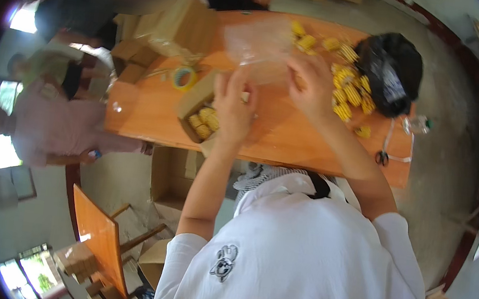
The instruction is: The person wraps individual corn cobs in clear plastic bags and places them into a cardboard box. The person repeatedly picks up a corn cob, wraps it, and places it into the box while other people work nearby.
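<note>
My left hand [234, 109] is over the right side of an open cardboard box [187, 103], hiding part of it. Yellow ribbed pieces [203, 122] lie inside the box. A small pale object [245, 97] shows by my left thumb and fingers; blur hides whether it is gripped. My right hand [311, 86] has curled fingers at the lower right edge of a clear plastic bag [256, 40], and I cannot tell whether they pinch it. To the right of that hand is a loose pile of yellow ribbed pieces [350, 91], beside a black plastic bag [390, 73].
A yellow tape roll [184, 77] sits left of the box on the orange table [284, 141]. Large cartons [183, 23] stand at the far left. Scissors [381, 158] and a clear bottle [417, 124] are at the right. Several people stand left and across. An open carton [174, 173] is below the table edge.
</note>
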A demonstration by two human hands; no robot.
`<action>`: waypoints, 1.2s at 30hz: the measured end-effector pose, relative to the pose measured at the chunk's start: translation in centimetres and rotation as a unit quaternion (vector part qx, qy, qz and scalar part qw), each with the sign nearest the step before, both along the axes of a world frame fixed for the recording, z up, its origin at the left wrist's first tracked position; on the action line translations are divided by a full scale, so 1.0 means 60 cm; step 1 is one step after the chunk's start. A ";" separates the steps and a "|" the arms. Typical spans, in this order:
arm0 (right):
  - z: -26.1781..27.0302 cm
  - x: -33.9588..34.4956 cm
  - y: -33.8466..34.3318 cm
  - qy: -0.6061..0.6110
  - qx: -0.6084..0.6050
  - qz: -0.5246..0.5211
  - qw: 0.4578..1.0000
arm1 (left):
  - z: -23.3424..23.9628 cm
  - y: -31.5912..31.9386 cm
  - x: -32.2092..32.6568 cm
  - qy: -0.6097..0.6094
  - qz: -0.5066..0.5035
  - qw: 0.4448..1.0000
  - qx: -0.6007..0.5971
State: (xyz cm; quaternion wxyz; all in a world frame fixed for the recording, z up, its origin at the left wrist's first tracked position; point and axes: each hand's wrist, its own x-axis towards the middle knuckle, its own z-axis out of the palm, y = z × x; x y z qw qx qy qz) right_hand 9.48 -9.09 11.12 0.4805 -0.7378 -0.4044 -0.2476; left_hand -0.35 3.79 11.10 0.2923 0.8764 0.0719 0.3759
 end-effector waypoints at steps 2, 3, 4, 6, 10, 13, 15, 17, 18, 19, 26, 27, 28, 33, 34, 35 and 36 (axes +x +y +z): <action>-0.033 0.002 -0.028 0.033 -0.022 -0.003 0.999 | -0.010 -0.015 0.000 0.026 -0.016 0.999 -0.043; -0.082 -0.004 -0.041 0.100 -0.048 -0.008 0.994 | -0.026 -0.023 -0.003 0.083 -0.033 0.995 -0.040; -0.123 -0.004 -0.050 0.164 -0.070 -0.010 0.984 | -0.066 -0.026 -0.009 0.136 -0.046 0.989 -0.034; -0.176 -0.033 -0.088 0.347 -0.141 0.056 0.925 | -0.148 -0.037 -0.022 0.202 -0.071 0.974 -0.071; -0.272 -0.075 -0.156 0.352 -0.148 0.062 0.922 | -0.219 -0.083 -0.063 0.269 -0.113 0.950 -0.111; -0.280 -0.083 -0.180 0.388 -0.158 0.077 0.905 | -0.233 -0.096 -0.065 0.310 -0.118 0.923 -0.196; -0.277 -0.083 -0.182 0.400 -0.151 0.069 0.901 | -0.231 -0.097 -0.064 0.295 -0.134 0.933 -0.154; -0.278 -0.083 -0.174 0.395 -0.128 0.045 0.909 | -0.224 -0.096 -0.055 0.254 -0.121 0.954 -0.106; -0.256 -0.084 -0.165 0.351 -0.112 0.028 0.929 | -0.214 -0.096 -0.048 0.223 -0.098 0.966 -0.083; -0.210 -0.074 -0.150 0.303 -0.099 0.014 0.948 | -0.203 -0.096 -0.039 0.189 -0.070 0.978 -0.060; -0.247 -0.028 -0.142 0.371 -0.213 0.106 0.897 | -0.223 -0.076 -0.016 0.244 -0.092 0.961 -0.092; -0.262 -0.030 -0.145 0.386 -0.186 0.115 0.896 | -0.222 -0.081 -0.022 0.243 -0.094 0.960 -0.104; -0.276 -0.031 -0.148 0.401 -0.158 0.125 0.894 | -0.220 -0.085 -0.026 0.242 -0.096 0.959 -0.116; -0.248 0.027 -0.174 0.423 -0.147 0.000 0.894 | -0.232 -0.079 -0.034 0.271 -0.072 0.952 -0.122; -0.245 0.050 -0.183 0.338 -0.196 -0.054 0.919 | -0.236 -0.078 -0.031 0.274 -0.070 0.952 -0.120; -0.251 0.065 -0.187 0.290 -0.271 -0.090 0.913 | -0.243 -0.076 -0.032 0.274 -0.072 0.952 -0.115; -0.257 0.078 -0.190 0.238 -0.343 -0.126 0.900 | -0.250 -0.074 -0.031 0.273 -0.077 0.953 -0.109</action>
